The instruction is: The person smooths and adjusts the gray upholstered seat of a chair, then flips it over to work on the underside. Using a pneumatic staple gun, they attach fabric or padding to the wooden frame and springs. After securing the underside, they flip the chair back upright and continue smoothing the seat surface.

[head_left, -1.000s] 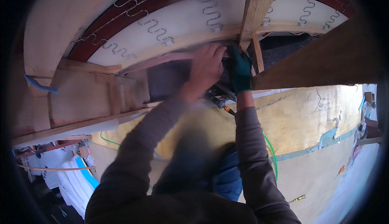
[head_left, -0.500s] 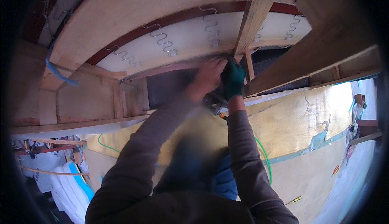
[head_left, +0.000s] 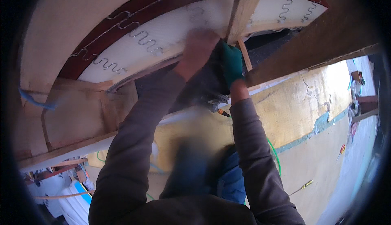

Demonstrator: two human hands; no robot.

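My bare left hand (head_left: 199, 48), smeared by motion, is over the lower edge of a white panel (head_left: 167, 27), beside a wooden strut (head_left: 246, 9). Its fingers cannot be made out. My right hand (head_left: 233, 64), in a green glove, is closed just below that strut, next to dark fabric (head_left: 207, 78) in the frame opening. What it grips is hidden. Close to the right wrist is a metallic tool end (head_left: 218, 101) with an orange-and-black hose fitting (head_left: 223, 113); whether the hand holds this tool cannot be told.
Zigzag wire springs (head_left: 146, 41) cross the panel and a dark red band (head_left: 89, 48). A broad wooden beam (head_left: 313, 50) slants at right. A green hose (head_left: 275, 155) runs down past my right arm. Below lie a yellow-handled screwdriver (head_left: 305, 185) and a red-and-yellow-handled tool (head_left: 342, 148).
My left hand has moved up and slightly left, away from the right hand. The gloved hand stays by the strut. The view has shifted and turned a little.
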